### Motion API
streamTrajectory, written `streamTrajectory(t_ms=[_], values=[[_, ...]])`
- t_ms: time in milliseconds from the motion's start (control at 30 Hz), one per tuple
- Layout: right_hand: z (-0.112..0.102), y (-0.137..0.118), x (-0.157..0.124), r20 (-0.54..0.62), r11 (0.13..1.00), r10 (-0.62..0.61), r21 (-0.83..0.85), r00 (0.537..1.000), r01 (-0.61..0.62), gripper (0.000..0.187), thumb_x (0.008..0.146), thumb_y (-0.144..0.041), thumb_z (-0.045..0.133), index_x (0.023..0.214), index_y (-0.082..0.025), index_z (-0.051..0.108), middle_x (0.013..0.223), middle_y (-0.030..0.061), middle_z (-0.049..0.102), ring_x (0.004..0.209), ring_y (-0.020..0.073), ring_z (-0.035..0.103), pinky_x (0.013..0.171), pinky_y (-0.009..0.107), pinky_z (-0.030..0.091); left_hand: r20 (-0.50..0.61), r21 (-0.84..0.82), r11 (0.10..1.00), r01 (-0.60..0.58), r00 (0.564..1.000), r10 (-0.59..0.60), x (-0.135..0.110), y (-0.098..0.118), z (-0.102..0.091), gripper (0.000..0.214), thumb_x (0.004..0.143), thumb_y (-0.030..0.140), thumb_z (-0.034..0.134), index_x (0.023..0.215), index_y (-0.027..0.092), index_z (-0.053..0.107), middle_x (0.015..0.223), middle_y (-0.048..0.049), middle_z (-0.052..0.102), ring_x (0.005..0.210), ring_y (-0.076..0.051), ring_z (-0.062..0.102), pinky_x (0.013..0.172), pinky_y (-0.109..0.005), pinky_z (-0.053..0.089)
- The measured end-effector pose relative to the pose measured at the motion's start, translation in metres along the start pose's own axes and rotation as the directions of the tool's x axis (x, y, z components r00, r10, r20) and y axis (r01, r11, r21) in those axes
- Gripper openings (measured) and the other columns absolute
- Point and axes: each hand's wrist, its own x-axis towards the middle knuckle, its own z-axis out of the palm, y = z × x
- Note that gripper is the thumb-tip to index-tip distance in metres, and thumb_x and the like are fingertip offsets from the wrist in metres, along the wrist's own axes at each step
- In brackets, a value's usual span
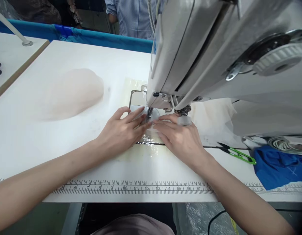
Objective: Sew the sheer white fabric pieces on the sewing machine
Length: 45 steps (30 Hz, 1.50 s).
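The left hand (121,130) and right hand (181,139) lay open, fingers flat, pinning a thin cloth (151,132) at the foot (149,115). The cloth looked light, limp and slippery, best held at its edges.

White table (67,156), pale pink fabric pile (72,93), green snips (239,155), blue cloth (275,168) — blue-and-white striped shirt (133,16).

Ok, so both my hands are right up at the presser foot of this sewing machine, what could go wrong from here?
1. The left hand and right hand have their fingertips right beside the presser foot; a stitch could catch a finger.
2. The small pale piece they press flat looks thin and slippery, so it might shift or pucker.
3. The green thread snips lie close to the right forearm and could get knocked.
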Motion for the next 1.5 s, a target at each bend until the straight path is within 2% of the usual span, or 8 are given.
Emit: streamTrajectory(t_ms=[167,367,600,900,1500], values=[[0.003,-0.002,0.0,0.003,0.998,0.018,-0.059,1.0,-0.018,0.024,0.093,-0.008,0.053,0.106,-0.015,0.071,0.094,0.0046,0.077,0.092,0.0193,0.069,0.094,0.035,0.046,-0.024,0.042,0.999,0.007,1.0,-0.006,0.0,0.002,-0.001,0.028,0.099,0.022,0.048,0.123,0.017,0.062,0.124,-0.0076,0.068,0.122,-0.023,0.059,0.093,-0.04,0.041],[0.001,-0.009,-0.005,0.04,0.988,-0.046,-0.147,0.998,0.052,0.028,0.091,-0.007,0.052,0.112,-0.013,0.069,0.109,0.0048,0.075,0.094,0.0193,0.068,0.102,0.038,0.042,-0.035,0.009,1.0,0.027,0.999,-0.027,-0.01,0.014,-0.009,0.03,0.099,0.023,0.051,0.126,0.016,0.06,0.12,-0.0065,0.07,0.12,-0.023,0.06,0.093,-0.04,0.039],[-0.002,-0.01,-0.007,0.071,0.976,-0.064,-0.204,0.995,0.077,0.033,0.09,-0.005,0.051,0.116,-0.014,0.069,0.116,0.003,0.072,0.1,0.0205,0.065,0.106,0.041,0.038,-0.018,0.012,1.0,0.021,1.0,-0.021,-0.009,0.011,-0.008,0.026,0.1,0.024,0.047,0.121,0.017,0.062,0.117,-0.0047,0.071,0.12,-0.021,0.061,0.094,-0.041,0.04],[0.0,-0.009,-0.006,0.079,0.977,-0.059,-0.202,0.995,0.074,0.038,0.086,-0.002,0.051,0.12,-0.011,0.067,0.116,0.004,0.072,0.104,0.021,0.065,0.107,0.042,0.039,-0.064,-0.003,1.0,0.019,0.998,-0.019,-0.005,0.007,-0.004,0.027,0.099,0.024,0.051,0.119,0.013,0.063,0.115,-0.0072,0.072,0.114,-0.022,0.065,0.092,-0.042,0.042],[0.004,-0.003,0.0,0.096,0.977,-0.024,-0.21,0.995,0.044,0.038,0.088,-0.004,0.047,0.12,-0.01,0.066,0.123,0.0073,0.069,0.116,0.0232,0.06,0.109,0.043,0.037,-0.059,-0.023,0.999,0.048,0.997,-0.049,-0.001,0.002,0.002,0.029,0.098,0.027,0.051,0.12,0.014,0.064,0.12,-0.0063,0.07,0.113,-0.021,0.065,0.092,-0.041,0.041]])
